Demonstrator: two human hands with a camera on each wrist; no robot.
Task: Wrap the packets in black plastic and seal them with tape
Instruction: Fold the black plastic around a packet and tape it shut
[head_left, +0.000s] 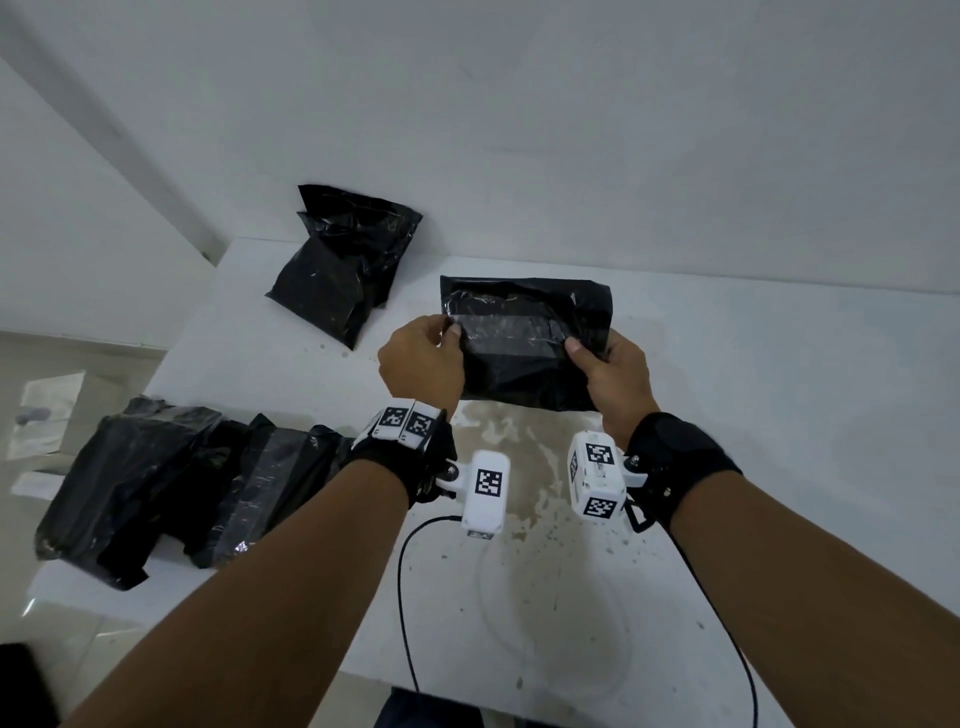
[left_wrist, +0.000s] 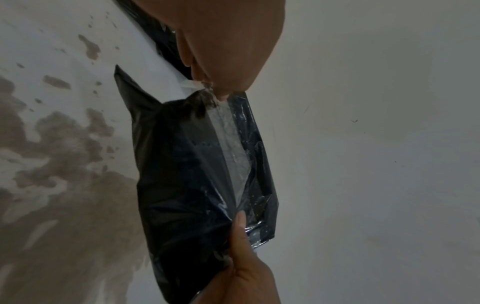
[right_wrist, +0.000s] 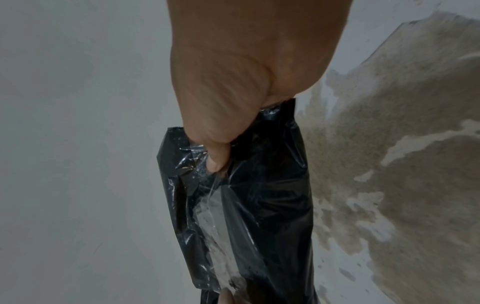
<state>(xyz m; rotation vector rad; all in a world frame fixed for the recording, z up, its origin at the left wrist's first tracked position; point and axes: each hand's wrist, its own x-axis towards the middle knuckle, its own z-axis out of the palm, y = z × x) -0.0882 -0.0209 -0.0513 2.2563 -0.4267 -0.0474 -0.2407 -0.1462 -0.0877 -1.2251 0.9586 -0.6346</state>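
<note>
Black-wrapped packet (head_left: 524, 338) held above bench (head_left: 727, 415) near far edge. Head view alone shows wrapped packets (head_left: 156, 483) at left edge. Left hand (head_left: 421, 364) fingers pinch clear tape strip (left_wrist: 231, 148) end; right hand (head_left: 613, 374) thumb clamps packet's other end.

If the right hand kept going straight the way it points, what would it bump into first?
The right hand already grips the black packet. Beyond that, probably the white wall, though depth is unclear.

A bare packing corner in a plain room: a worn white desk (head_left: 727, 364) with paint flaked to brown, blank white walls (head_left: 571, 130), a tiled floor (head_left: 62, 353), and black-wrapped parcels (head_left: 343, 265) heaped on the desk.
</note>
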